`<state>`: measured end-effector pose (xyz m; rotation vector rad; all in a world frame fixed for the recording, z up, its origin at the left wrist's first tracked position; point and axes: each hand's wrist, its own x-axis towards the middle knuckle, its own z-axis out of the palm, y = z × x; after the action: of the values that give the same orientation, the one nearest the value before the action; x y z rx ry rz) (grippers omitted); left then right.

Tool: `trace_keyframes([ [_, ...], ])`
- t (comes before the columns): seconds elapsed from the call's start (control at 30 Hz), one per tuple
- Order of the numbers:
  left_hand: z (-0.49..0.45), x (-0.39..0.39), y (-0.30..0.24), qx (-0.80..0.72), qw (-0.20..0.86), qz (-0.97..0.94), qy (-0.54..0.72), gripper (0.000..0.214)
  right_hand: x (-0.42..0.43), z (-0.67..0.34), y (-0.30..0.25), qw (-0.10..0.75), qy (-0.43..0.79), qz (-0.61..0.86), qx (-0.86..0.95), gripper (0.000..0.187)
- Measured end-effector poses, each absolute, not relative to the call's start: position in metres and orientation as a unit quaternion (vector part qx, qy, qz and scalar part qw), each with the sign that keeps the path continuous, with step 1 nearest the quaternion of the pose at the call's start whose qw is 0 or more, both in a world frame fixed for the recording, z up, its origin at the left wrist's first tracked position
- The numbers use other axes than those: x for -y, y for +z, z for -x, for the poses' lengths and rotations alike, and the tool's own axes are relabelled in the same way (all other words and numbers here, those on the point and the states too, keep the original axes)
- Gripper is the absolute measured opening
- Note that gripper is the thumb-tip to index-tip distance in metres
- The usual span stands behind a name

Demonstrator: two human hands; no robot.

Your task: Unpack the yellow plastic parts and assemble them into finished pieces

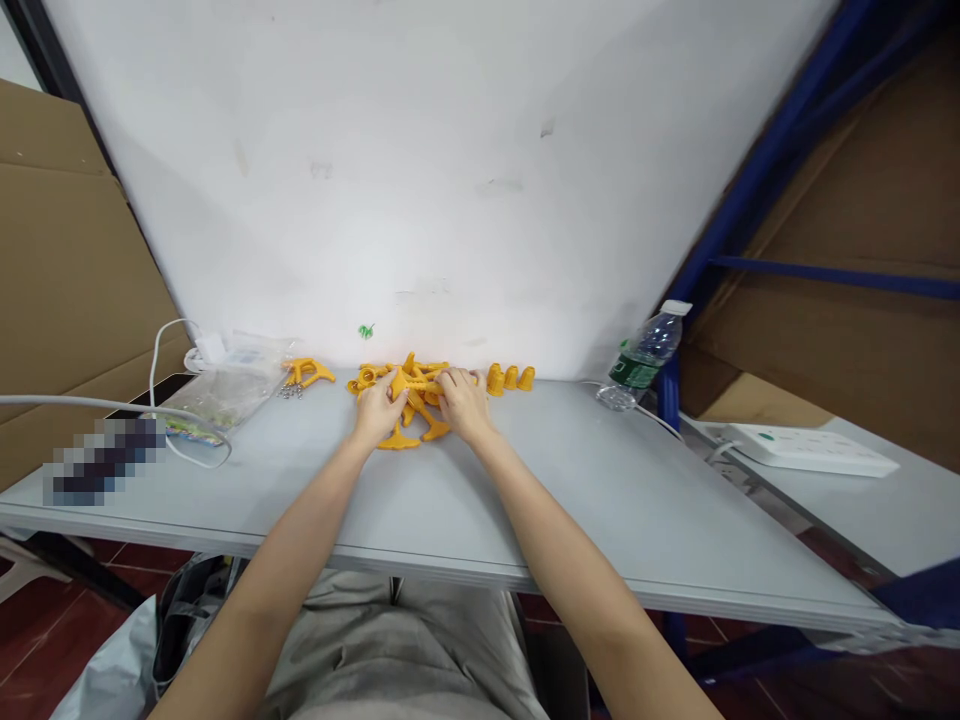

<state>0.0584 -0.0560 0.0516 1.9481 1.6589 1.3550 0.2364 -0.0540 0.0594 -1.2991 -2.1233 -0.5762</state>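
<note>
Yellow plastic piece (400,383) gripped between both hands (463,402), forearms (551,505) stretched forward, converging above grey table (420,515)

The lap is covered by a loose, light grey-beige garment of soft, matte cloth (405,645), gathered into many creases and rounded folds, with a short, narrow dark line at the middle of its far edge; its exact cut cannot be told. The slender left forearm (281,555) and right forearm (566,540) are bare and smooth in outline, tapering towards the wrists, and the left hand (377,411) and right hand (463,404) are ungloved.
</note>
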Motion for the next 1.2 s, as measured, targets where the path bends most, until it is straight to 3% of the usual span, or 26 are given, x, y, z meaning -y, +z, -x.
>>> trace_keyframes([
  [0.27, -0.049, 0.060, 0.051, -0.527, 0.008, -0.716, 0.457, 0.048, 0.052, -0.237, 0.055, 0.265, -0.119, 0.463, 0.837, 0.031],
  [0.67, -0.051, 0.060, 0.056, -0.551, 0.075, -0.685, 0.471, 0.050, 0.054, -0.234, 0.059, 0.281, -0.179, 0.492, 0.804, 0.019],
  [0.87, -0.056, 0.055, 0.054, -0.591, 0.143, -0.669, 0.427, 0.043, 0.058, -0.232, 0.061, 0.296, -0.244, 0.517, 0.766, 0.028],
  [1.2, -0.054, 0.065, 0.053, -0.553, 0.056, -0.725, 0.405, 0.038, 0.050, -0.241, 0.055, 0.286, -0.153, 0.501, 0.802, 0.028],
])
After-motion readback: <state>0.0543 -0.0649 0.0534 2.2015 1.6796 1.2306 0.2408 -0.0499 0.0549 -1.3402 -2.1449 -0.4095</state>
